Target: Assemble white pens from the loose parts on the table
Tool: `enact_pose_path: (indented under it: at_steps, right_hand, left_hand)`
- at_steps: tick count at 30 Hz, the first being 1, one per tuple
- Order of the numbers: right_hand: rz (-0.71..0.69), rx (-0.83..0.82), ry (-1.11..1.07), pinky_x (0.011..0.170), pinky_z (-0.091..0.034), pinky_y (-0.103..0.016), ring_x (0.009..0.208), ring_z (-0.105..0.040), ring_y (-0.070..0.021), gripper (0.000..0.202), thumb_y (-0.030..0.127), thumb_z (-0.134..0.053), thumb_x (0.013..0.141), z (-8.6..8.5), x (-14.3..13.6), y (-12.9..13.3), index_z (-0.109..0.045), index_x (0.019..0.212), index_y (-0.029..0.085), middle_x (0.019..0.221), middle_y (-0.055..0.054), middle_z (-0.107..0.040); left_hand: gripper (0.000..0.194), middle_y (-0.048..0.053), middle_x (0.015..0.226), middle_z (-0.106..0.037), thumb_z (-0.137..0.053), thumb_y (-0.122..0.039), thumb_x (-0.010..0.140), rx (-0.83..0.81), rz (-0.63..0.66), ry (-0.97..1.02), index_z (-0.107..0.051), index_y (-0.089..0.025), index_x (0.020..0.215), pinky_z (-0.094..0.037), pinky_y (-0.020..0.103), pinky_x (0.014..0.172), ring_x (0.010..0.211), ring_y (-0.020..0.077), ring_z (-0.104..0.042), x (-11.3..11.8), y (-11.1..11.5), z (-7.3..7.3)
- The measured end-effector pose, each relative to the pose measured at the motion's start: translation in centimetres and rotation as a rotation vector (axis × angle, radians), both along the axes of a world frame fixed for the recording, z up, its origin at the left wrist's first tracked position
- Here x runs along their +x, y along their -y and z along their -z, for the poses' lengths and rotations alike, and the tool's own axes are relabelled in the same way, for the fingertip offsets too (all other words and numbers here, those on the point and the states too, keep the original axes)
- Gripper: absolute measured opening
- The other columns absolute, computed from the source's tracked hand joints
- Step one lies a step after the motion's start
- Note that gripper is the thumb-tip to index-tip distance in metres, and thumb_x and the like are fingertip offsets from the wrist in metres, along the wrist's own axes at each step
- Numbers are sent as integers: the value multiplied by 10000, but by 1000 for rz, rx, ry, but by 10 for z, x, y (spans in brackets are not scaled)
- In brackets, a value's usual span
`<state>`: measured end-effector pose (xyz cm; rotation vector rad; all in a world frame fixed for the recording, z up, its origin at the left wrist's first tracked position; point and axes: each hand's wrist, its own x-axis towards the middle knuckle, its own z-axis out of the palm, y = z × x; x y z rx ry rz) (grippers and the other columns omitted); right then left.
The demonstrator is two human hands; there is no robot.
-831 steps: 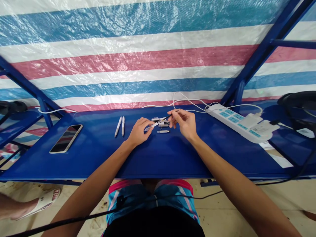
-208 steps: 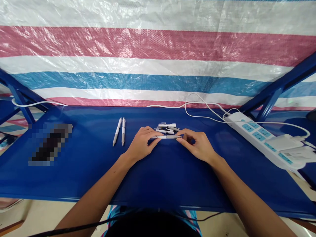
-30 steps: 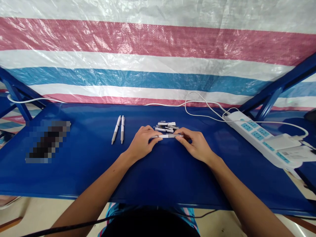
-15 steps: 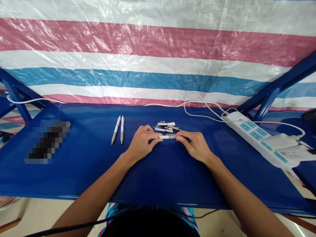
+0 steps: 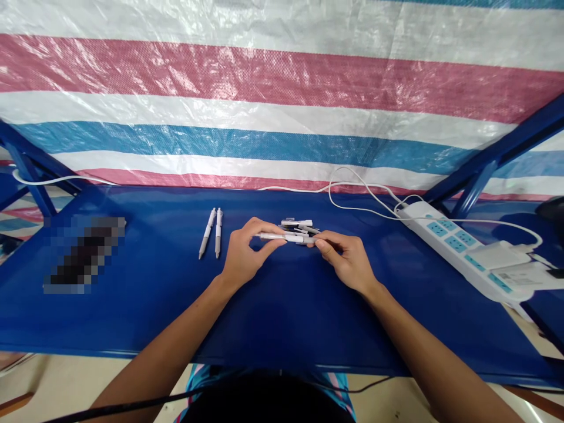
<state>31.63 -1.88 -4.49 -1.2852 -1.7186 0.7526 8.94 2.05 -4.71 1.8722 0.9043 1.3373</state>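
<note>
Both of my hands hold one white and grey pen level above the blue table. My left hand pinches its left end between thumb and fingers. My right hand grips its right end. Just behind the pen lies a small heap of loose pen parts. Two whole pens lie side by side to the left of my left hand.
A blurred dark flat object lies at the table's left. A white power strip with plugged adapters and white cables sits at the right. A striped tarp hangs behind, with blue frame bars at both sides.
The pen has been lifted a little off the table, and my left hand's fingers have shifted further along its left end. The two pens on the left have not moved.
</note>
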Motion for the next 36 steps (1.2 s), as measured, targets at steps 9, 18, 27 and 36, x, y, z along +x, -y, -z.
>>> enact_pose_path:
  at_steps: [9, 18, 27, 36]
  right_hand:
    - [-160, 52, 75, 504, -406, -241, 499, -521, -116, 531, 633, -539, 991, 7, -9, 2, -783, 846, 185, 682, -34, -709]
    - [-18, 194, 140, 525, -462, -255, 504, -592, -140, 363, 438, -542, 1034, 5, 1, 3, -783, 876, 216, 751, -34, -759]
    - [-2, 179, 156, 518, -465, -250, 503, -588, -134, 371, 433, -548, 1022, 5, 1, 2, -792, 849, 212, 729, -27, -756]
    - [-1, 115, 160, 528, -461, -266, 506, -577, -148, 402, 480, -542, 1011, 3, 2, 2, -795, 847, 214, 698, -33, -741]
  left_hand:
    - [340, 27, 778, -683, -860, -502, 776, -357, 103, 527, -739, -188, 829, -503, 259, 661, 683, 138, -605, 6, -4, -1]
    - [212, -44, 590, -523, -711, -374, 961, -557, 22, 850, -610, -220, 858, -507, 229, 609, 550, 110, -538, -9, -13, -13]
    - [649, -57, 493, -233, -503, -628, 1007, -820, 31, 922, -333, -195, 554, -268, 217, 390, 406, 73, -237, -12, -7, -34]
    - [703, -57, 465, -157, -449, -654, 989, -868, 22, 956, -216, -211, 495, -214, 252, 370, 372, 78, -202, -22, -8, -33]
